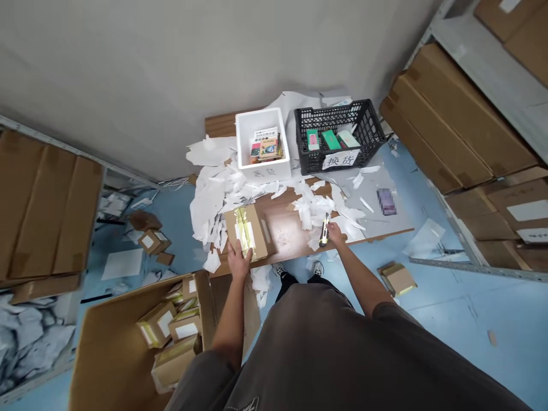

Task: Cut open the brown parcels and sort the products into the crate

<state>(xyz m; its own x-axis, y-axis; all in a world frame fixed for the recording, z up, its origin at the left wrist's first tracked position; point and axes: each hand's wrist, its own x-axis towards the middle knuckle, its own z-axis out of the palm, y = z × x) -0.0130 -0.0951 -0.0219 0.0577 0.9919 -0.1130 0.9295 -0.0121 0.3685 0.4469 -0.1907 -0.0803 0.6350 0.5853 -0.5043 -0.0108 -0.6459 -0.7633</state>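
A small brown cardboard parcel (250, 231) sealed with yellow tape lies on the wooden table (291, 234) near its front left edge. My left hand (238, 260) rests on the parcel's near end, fingers spread against it. My right hand (334, 234) is closed around a yellow-and-black utility knife (325, 229), held just above the tabletop to the right of the parcel. Torn white paper scraps (222, 188) cover much of the table behind and around both hands.
A white bin (262, 165) and a black crate (338, 134) holding small boxes stand at the table's back. A large open carton (111, 342) of similar parcels sits on the floor at lower left. Shelves of flat cardboard flank both sides. A phone (386, 201) lies at right.
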